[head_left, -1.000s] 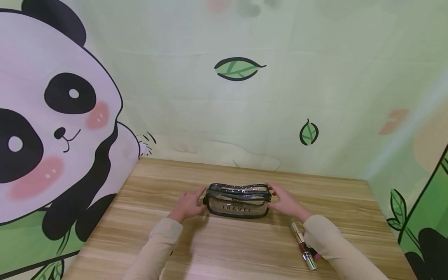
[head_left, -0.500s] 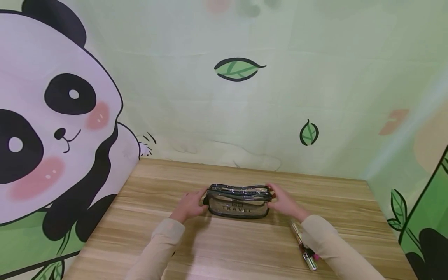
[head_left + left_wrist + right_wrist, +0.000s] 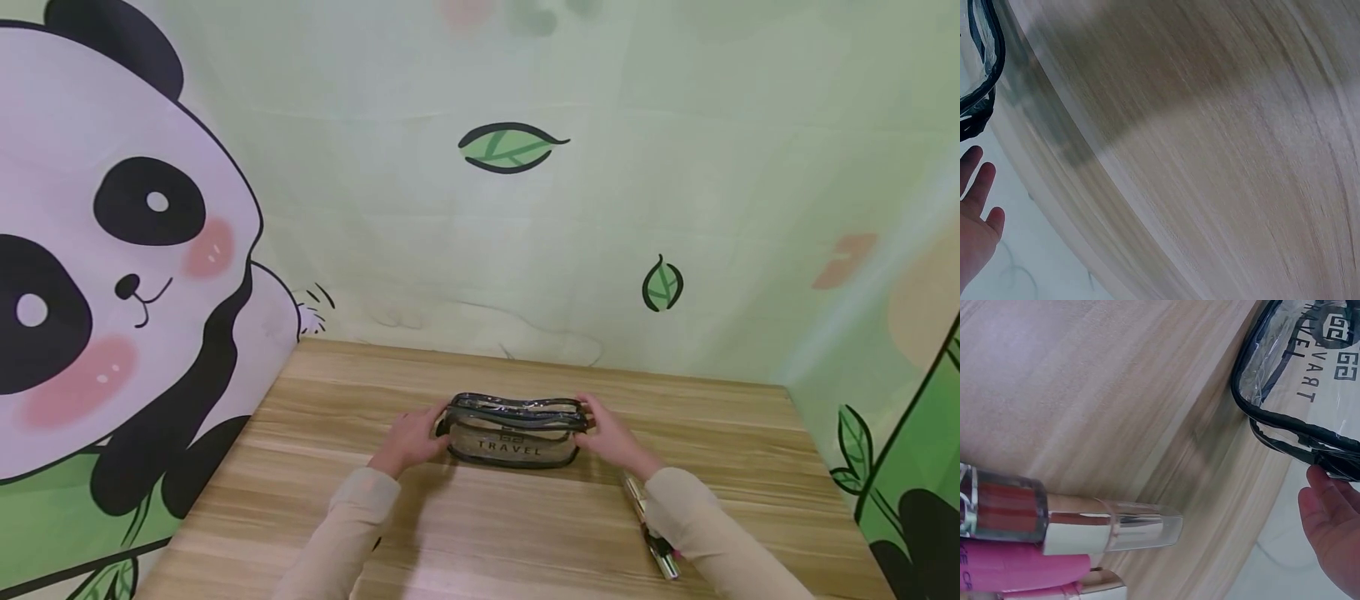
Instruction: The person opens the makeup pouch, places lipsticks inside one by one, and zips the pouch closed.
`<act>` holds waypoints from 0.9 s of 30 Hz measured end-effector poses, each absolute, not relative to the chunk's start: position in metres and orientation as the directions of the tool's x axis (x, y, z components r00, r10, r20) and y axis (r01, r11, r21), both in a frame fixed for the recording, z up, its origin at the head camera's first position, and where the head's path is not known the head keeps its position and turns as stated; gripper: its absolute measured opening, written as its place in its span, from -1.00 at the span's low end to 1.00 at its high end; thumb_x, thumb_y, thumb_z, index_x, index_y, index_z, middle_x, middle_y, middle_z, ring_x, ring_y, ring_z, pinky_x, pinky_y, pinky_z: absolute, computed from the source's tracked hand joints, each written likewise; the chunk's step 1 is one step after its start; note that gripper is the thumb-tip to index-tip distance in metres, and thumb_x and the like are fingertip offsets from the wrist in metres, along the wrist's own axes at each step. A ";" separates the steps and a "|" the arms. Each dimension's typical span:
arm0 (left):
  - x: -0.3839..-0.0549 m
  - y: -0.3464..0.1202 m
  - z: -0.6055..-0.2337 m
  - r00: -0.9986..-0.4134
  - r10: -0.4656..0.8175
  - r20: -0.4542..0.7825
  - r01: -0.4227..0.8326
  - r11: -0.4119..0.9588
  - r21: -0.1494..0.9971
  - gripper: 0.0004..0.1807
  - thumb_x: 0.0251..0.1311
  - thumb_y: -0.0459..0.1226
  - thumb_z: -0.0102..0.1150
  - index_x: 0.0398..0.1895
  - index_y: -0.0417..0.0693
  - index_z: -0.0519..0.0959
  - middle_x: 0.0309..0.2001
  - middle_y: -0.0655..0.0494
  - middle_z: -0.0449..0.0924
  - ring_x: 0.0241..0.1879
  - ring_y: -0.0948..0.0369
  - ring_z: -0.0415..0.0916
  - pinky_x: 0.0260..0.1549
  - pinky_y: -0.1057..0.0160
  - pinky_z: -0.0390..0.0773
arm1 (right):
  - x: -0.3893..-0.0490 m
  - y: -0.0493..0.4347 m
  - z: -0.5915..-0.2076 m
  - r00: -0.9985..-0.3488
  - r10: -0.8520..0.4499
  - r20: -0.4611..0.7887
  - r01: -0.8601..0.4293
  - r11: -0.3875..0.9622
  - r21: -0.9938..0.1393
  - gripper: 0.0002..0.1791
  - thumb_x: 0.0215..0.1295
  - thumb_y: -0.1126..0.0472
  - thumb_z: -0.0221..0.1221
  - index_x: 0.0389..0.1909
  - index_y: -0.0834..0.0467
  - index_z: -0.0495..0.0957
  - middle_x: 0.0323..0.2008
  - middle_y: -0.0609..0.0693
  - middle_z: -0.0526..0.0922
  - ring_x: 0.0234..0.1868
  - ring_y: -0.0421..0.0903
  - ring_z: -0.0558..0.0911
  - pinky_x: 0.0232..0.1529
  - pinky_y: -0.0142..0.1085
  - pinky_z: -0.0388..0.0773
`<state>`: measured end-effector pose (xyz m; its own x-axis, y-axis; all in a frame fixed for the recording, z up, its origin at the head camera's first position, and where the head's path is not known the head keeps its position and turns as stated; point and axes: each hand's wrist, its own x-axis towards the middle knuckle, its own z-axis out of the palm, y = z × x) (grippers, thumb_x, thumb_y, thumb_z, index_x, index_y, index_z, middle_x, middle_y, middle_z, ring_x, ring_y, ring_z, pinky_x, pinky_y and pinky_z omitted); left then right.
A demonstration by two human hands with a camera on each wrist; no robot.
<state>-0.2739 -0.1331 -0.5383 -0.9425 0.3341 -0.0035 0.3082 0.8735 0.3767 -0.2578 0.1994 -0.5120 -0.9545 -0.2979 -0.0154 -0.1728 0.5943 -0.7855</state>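
A clear travel pouch [image 3: 513, 447] with black piping and the word TRAVEL on its front stands on the wooden table. My left hand [image 3: 412, 435] holds its left end, thumb towards the front and fingers towards the back. In the left wrist view the outer fingers [image 3: 982, 181] extend just below the pouch's black end tab [image 3: 977, 122]. My right hand [image 3: 611, 435] holds the opposite end between thumb and fingers. Seen from the right wrist, fingertips [image 3: 1317, 478] meet the pouch's black-edged corner [image 3: 1329, 456]. The far side of the pouch is hidden.
Beside the right forearm lie a lip gloss tube [image 3: 1013, 509] with a silvery cap and a pink tube [image 3: 1029, 570], partly covered by the sleeve [image 3: 686, 504] in the head view. Behind the table [image 3: 487, 533] hangs a panda-printed backdrop [image 3: 420, 242].
Both hands and the pouch have shifted slightly to the right. The right sleeve covers more of the cosmetic tubes than before.
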 end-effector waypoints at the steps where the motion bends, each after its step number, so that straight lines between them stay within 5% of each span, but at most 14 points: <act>1: -0.274 -0.133 -0.538 -0.942 0.336 0.000 0.310 0.867 0.389 -0.33 0.05 -0.08 0.07 0.28 0.03 0.18 0.14 -0.07 0.40 0.09 -0.07 0.36 0.11 -0.11 0.17 | -0.258 0.200 -0.513 -0.953 -0.301 -0.022 -0.167 0.588 -0.791 -0.31 0.03 0.38 0.10 0.23 0.23 0.10 0.12 0.38 0.29 -0.03 0.20 0.45 -0.15 -0.13 0.51; 10: -0.273 -0.127 -0.531 -0.942 0.330 0.060 0.319 0.826 0.465 -0.39 0.00 -0.11 0.14 0.19 0.00 0.29 0.09 -0.02 0.45 0.04 -0.03 0.41 0.05 -0.06 0.30 | -0.254 0.203 -0.515 -0.955 -0.298 -0.002 -0.152 0.493 -0.857 -0.36 0.03 0.45 0.06 0.19 0.28 0.10 0.09 0.46 0.27 -0.01 0.31 0.42 -0.11 -0.09 0.51; 27: -0.269 -0.111 -0.519 -0.950 0.306 0.055 0.268 0.717 0.644 -0.50 -0.03 -0.18 0.17 0.04 -0.03 0.35 0.03 -0.02 0.47 0.02 0.01 0.41 -0.03 0.00 0.39 | -0.253 0.209 -0.523 -0.973 -0.230 0.021 -0.109 0.376 -0.920 -0.42 0.02 0.55 -0.05 0.14 0.36 0.11 0.02 0.47 0.32 -0.07 0.25 0.48 -0.28 -0.33 0.49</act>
